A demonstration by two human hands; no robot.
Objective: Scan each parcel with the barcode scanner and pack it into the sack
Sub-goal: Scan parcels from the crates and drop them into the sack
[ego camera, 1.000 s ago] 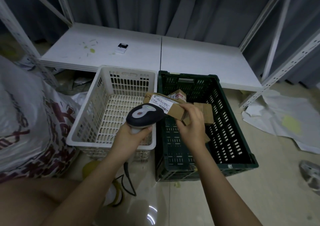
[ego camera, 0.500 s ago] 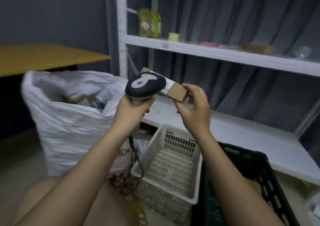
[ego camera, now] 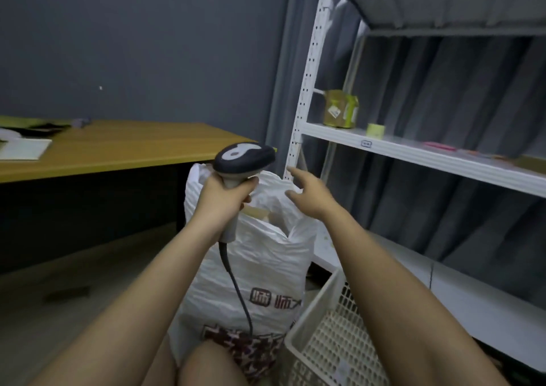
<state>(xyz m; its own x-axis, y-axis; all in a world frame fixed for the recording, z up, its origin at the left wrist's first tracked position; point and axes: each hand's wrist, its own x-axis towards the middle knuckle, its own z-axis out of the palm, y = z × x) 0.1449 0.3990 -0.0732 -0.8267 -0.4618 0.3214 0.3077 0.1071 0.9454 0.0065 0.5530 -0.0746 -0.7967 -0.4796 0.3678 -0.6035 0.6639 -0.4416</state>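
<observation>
Right hand (ego camera: 307,192) empty, fingers spread above sack (ego camera: 260,255) mouth; left hand (ego camera: 223,198) grips barcode scanner (ego camera: 243,161); person should keep scanner cable outside sack when withdrawing

This is looking like a small parcel-sorting storeroom. White metal shelving (ego camera: 413,152) is standing against a grey curtain (ego camera: 443,96), a woven sack (ego camera: 260,267) of cardboard parcels is sitting on the floor beside a plastic basket (ego camera: 325,341), and a wooden surface (ego camera: 118,146) is running along the dark wall.
</observation>
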